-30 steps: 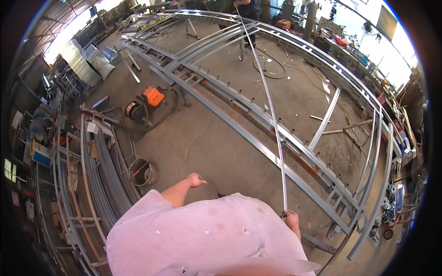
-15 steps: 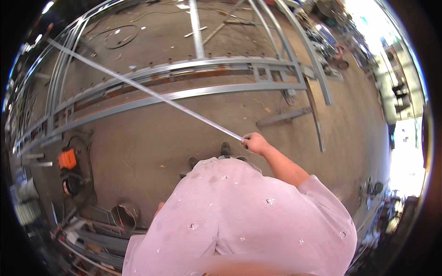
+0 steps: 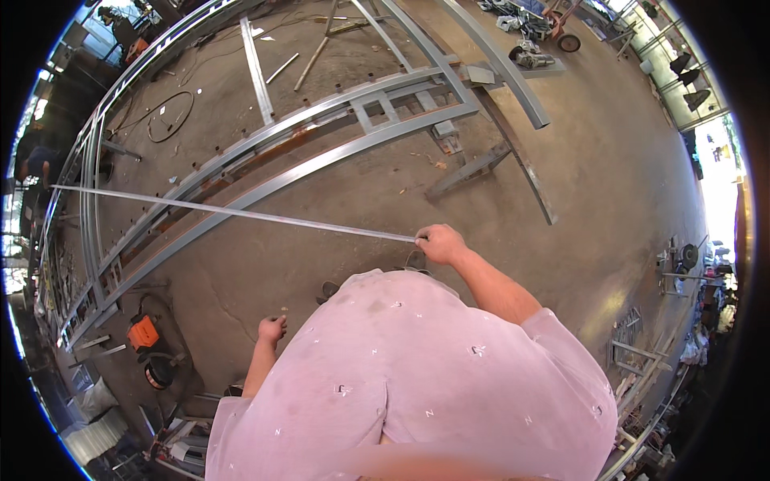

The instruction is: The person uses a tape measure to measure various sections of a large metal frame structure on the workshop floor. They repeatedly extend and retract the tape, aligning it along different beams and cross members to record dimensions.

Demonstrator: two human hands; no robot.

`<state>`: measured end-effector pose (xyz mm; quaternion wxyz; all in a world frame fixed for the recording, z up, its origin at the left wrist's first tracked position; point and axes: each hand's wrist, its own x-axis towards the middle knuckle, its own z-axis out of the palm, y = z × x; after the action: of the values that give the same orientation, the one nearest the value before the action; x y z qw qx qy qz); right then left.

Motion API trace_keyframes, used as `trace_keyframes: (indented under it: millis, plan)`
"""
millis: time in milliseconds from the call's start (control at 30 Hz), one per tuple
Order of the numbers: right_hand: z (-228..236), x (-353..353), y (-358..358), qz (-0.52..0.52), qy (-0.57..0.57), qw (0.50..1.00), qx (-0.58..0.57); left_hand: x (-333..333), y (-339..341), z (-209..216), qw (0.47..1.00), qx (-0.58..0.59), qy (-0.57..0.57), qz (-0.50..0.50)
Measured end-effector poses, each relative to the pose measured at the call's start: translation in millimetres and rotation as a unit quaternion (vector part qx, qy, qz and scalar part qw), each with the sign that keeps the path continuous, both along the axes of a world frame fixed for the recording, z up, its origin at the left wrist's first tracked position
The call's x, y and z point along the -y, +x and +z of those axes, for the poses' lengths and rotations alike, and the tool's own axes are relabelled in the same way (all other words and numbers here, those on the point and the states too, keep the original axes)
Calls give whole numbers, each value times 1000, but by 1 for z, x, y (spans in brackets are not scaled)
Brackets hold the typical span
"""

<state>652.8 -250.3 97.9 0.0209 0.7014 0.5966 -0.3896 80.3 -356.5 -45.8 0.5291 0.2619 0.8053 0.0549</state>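
A long, pale tape measure blade (image 3: 321, 224) stretches taut across the workshop. My right hand (image 3: 440, 243) is closed on its near end, in front of my body. At the far left another person's hand (image 3: 46, 174) is by the other end, dim and small. The blade crosses over a large frame of grey square metal tubes (image 3: 321, 163). My left hand (image 3: 273, 329) hangs low beside my shirt, its fingers curled, with nothing visible in it.
An orange machine (image 3: 143, 332) with cables stands on the floor at the left. A loose metal beam (image 3: 501, 60) lies at the upper right, near a wheeled cart (image 3: 568, 42). Metal stock (image 3: 642, 357) is piled at the lower right; a cable coil (image 3: 170, 120) lies beyond the frame.
My view has turned left, so the frame appears more slanted and the blade closer to level. My left hand has come into view beside my shirt. The right hand keeps hold of the blade.
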Motion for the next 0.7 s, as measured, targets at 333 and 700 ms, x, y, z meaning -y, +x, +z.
trace_keyframes:
  millis: [333, 700]
  plan:
    - [2, -30, 121, 29, 8, 1000, 0, -73, 226, 57, 945, -15, 58, -320]
    - [3, -132, 165, 114, 65, 991, -9, -92, 186, -21, 932, -80, -110, -335]
